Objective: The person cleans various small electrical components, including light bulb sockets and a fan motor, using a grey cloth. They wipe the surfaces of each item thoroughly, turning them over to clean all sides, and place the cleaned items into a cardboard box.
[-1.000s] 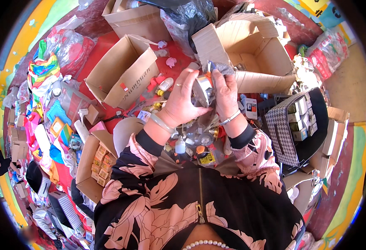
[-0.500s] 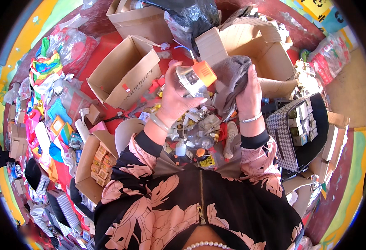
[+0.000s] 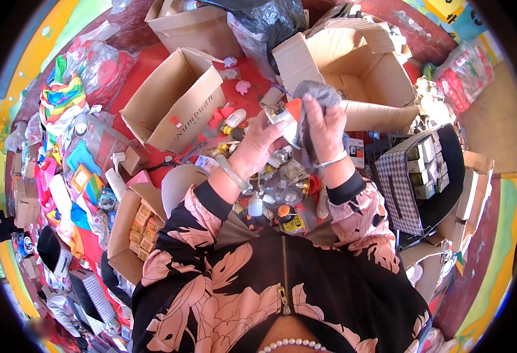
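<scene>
My left hand [image 3: 257,143] is closed round a round silver light fitting [image 3: 292,130] with an orange block on its back and thin wires. My right hand [image 3: 327,126] grips a grey cloth [image 3: 318,94] and presses it against the right side of the fitting, hiding part of it. Below both hands lies a heap of bulbs and small lamp parts [image 3: 285,191], with a small pale-blue and white piece [image 3: 256,206] at its near side.
An open cardboard box [image 3: 176,120] stands ahead to the left, another [image 3: 358,65] ahead to the right. At left is a box of small cartons [image 3: 123,235]. A checked bin [image 3: 396,200] with white boxes stands at right. Colourful cloths and toys [image 3: 73,165] lie far left.
My right hand has brought the cloth leftward onto the light fitting. The fitting has turned, its orange block now partly covered. My left hand has shifted slightly right and down.
</scene>
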`<state>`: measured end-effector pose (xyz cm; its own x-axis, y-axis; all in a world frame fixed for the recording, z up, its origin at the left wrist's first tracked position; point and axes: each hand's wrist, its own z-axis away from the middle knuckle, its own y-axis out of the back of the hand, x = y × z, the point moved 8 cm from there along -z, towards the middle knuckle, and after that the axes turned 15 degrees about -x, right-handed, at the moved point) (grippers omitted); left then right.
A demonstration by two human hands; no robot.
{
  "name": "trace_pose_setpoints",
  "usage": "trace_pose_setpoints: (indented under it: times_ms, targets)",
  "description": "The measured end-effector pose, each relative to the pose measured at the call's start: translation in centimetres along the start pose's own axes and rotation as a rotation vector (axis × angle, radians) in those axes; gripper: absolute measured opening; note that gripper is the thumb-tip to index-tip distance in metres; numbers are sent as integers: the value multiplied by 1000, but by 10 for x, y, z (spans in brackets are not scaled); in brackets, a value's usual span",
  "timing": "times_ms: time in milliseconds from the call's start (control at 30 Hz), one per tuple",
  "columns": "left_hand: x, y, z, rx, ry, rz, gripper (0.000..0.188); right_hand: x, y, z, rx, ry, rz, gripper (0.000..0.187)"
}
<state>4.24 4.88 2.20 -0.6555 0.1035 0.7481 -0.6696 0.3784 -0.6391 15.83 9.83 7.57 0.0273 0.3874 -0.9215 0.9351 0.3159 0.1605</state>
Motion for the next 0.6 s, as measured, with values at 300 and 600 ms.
trace_pose_setpoints:
  times_ms: [300,600]
  targets:
    - [0,6,-4,-105,85,712,91,41,52,-14,241,-164,-994,49]
    - [-4,-6,-4,-208,47,754,78,-54,-20,1,-528,491,401,20]
